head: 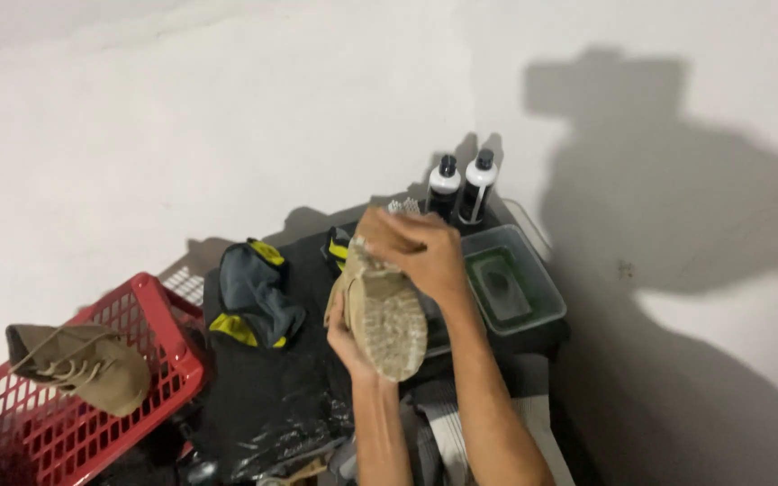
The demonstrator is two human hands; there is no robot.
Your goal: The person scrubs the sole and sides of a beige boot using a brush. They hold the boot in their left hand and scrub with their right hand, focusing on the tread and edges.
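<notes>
On a black desk (272,396) by a white wall, the left hand (346,335) grips a tan boot (387,315) sole-up while the right hand's (416,247) fingers clasp its toe, 1 matching boot (83,364) lying in the red basket (159,306), seemingly untouched.

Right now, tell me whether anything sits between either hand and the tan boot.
Nothing visible does. The left hand grips the tan boot from below, sole up, and the right hand rests on its toe end. The bottles and the green tub stand behind, apart.
</notes>
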